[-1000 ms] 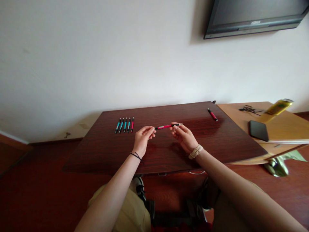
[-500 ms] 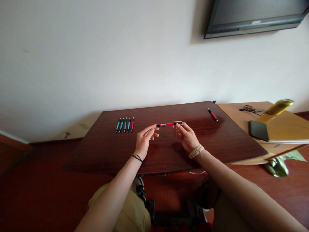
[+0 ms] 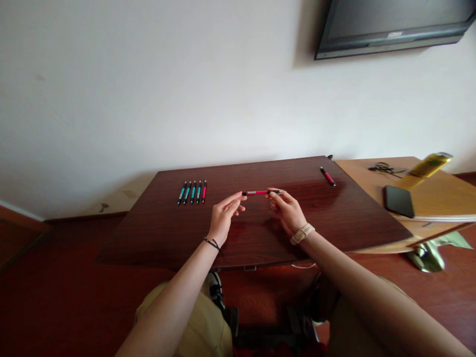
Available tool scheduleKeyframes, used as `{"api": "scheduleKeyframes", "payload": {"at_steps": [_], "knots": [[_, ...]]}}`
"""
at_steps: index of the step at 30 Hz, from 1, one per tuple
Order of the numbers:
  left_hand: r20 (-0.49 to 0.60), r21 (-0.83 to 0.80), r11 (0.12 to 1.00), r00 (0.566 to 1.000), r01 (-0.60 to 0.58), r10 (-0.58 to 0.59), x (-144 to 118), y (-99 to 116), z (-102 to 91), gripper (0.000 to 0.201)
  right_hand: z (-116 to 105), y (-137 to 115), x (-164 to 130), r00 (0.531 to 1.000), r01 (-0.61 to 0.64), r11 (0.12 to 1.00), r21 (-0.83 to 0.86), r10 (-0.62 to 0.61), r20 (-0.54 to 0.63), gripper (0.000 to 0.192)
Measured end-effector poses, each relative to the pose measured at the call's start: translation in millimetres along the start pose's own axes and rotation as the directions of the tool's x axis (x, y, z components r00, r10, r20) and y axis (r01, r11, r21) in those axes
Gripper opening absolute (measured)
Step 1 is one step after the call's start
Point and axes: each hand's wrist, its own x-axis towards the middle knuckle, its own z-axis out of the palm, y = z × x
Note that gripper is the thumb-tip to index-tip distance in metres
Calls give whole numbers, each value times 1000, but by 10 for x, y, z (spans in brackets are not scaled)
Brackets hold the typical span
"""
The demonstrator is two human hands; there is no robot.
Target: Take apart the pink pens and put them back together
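Note:
Between my two hands a red and black pen (image 3: 259, 192) lies level above the table, its pointed tip toward the right. My left hand (image 3: 224, 213) has its fingertips at the pen's black button end. With thumb and fingers, my right hand (image 3: 287, 208) pinches the black grip near the tip. To the left, several blue pens (image 3: 188, 193) lie side by side in a row, with a red pen (image 3: 204, 192) at the row's right end. Another red pen (image 3: 327, 176) lies alone at the table's far right.
The dark wooden table (image 3: 238, 243) stands against a white wall. On a lighter cabinet (image 3: 446, 198) at the right are a black phone (image 3: 398, 201), a coiled cable (image 3: 385, 168) and a yellow can (image 3: 431, 164). A television (image 3: 394, 29) hangs above.
Almost nothing differs. The pen and both hands have shifted very slightly, and the right fingers sit a touch differently around the pen's tip end. The pens on the table have not moved.

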Motion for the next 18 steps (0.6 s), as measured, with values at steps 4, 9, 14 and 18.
{"api": "scheduleKeyframes", "payload": {"at_steps": [4,9,14,18], "knots": [[11,-6,1000,1000,5,-5,11,-2,-14,43,-10,-4,10,1000,5,1000,13,-5,6,34],[3,-18,1000,1000,-4,4,41,17,-34,41,-34,-21,37,1000,15,1000,21,-15,-4,34],[-27,-32,999,1000,-4,3,52,9,-38,36,-40,-27,44,1000,-5,998,58,5,-6,34],[-55,-93,996,998,11,-16,63,-11,-54,36,-31,-39,52,1000,-19,996,90,20,-10,34]]}}
